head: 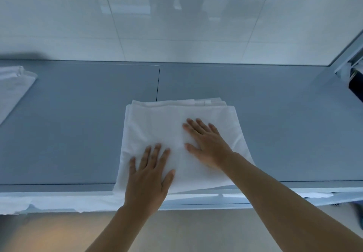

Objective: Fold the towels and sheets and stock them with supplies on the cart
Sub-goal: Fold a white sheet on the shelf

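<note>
A white sheet, folded into a thick rectangle, lies on the grey table in front of me, its near edge reaching the table's front edge. My left hand presses flat on its near left part with fingers straight and spread. My right hand lies flat on the middle right part, fingers straight and pointing up-left. Both palms are down on the cloth and hold nothing.
Another white folded cloth lies at the table's far left. More white fabric hangs on a lower rail below the front edge. A glossy tiled wall backs the table. A dark object sits at the far right.
</note>
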The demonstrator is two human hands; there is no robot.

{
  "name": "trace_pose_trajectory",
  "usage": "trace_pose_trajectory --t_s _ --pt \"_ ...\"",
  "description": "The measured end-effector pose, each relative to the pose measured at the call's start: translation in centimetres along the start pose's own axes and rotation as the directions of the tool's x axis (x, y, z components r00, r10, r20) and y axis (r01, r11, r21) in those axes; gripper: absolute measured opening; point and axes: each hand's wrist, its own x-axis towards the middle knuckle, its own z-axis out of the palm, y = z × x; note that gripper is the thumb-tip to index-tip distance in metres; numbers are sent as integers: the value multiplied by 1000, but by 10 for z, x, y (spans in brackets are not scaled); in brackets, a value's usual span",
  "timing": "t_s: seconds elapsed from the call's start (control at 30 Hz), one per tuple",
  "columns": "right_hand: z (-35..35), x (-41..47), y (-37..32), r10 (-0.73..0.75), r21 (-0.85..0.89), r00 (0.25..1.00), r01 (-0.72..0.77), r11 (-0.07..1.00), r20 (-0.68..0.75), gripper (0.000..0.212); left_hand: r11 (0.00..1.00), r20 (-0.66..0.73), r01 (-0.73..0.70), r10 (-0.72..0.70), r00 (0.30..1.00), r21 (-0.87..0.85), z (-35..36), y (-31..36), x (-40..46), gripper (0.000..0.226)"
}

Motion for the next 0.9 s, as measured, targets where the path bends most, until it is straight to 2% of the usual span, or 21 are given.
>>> trace_pose_trajectory --t_s 0.1,0.23,0.3,0.37,0.47,0.53,0.6,0.7,0.77,0.83,0.9 --pt "13 7 -2 45 22 996 -44 999 -72 72 998 -16 -67 68 998 5 1 -22 13 62" --pt "31 10 -26 242 85 951 -230 969 -191 73 973 18 -229 229 973 35 -11 -66 55 59" --pt "37 13 -39 334 109 912 -317 942 -237 74 965 31 -257 256 966 49 -18 -79 75 58" --pt "40 16 -47 405 128 875 -385 914 -265 74 974 9 -220 219 976 51 -21 -80 88 58" --pt "44 16 -58 479 143 829 -457 878 -290 74 1000 -90 -19 18 996 -11 -19 -67 88 53" --pt "46 14 -67 523 154 800 -500 852 -296 74 995 -84 83 -88 993 -63 -15 -55 77 50" --pt "48 11 -83 573 174 765 -547 819 -293 75 990 -58 108 -114 992 -92 -10 -45 60 54" --pt "54 12 -118 685 240 680 -641 729 -262 77 988 -54 61 -69 996 -141 -9 -55 41 62" --pt "61 11 -146 744 261 633 -697 668 -214 79 982 -56 -32 22 998 -186 -13 -82 44 65" --pt "64 8 -166 750 224 634 -715 662 -189 82 975 -38 -128 123 992 -181 -18 -115 57 67" --pt "55 5 -163 695 183 682 -671 718 -227 77 968 -17 -197 197 980 -154 -24 -139 70 68"
